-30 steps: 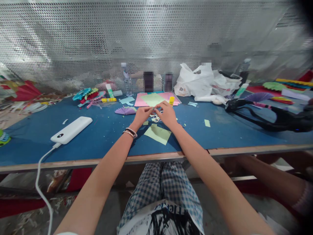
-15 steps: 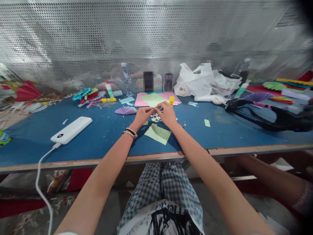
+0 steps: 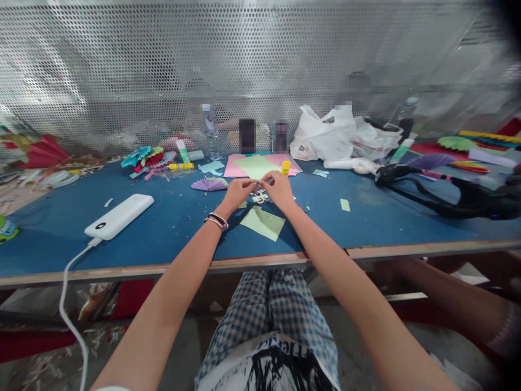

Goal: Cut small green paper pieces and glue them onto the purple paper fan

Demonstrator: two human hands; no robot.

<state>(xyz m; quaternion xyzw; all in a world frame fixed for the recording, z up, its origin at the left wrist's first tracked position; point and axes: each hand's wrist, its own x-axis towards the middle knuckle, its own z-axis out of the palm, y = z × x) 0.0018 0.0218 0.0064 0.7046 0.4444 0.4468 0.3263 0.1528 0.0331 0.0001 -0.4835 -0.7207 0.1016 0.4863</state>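
Note:
My left hand (image 3: 239,194) and my right hand (image 3: 279,188) meet fingertip to fingertip above the blue table. Both are closed in a pinch, and whatever lies between the fingertips is too small to make out. Just beneath them are scissors (image 3: 260,199), partly hidden by the fingers, among small paper scraps. A light green paper sheet (image 3: 264,223) lies nearer the table's front edge, between my forearms. Left of my left hand rests a pleated purple paper fan (image 3: 209,184). A yellow-capped glue stick (image 3: 285,168) stands behind my right hand.
Pink and green paper sheets (image 3: 236,166) lie behind my hands, with two phones (image 3: 247,136) upright beyond. A white power bank (image 3: 120,216) with a cable is at left. White plastic bags (image 3: 323,133) and a black strapped item (image 3: 468,193) occupy the right. A metal mesh (image 3: 260,60) closes the back.
The right hand's fingers have shifted slightly at the pinch, and that hand sits a touch lower. The left hand stays nearly in place. Objects on the table have not moved.

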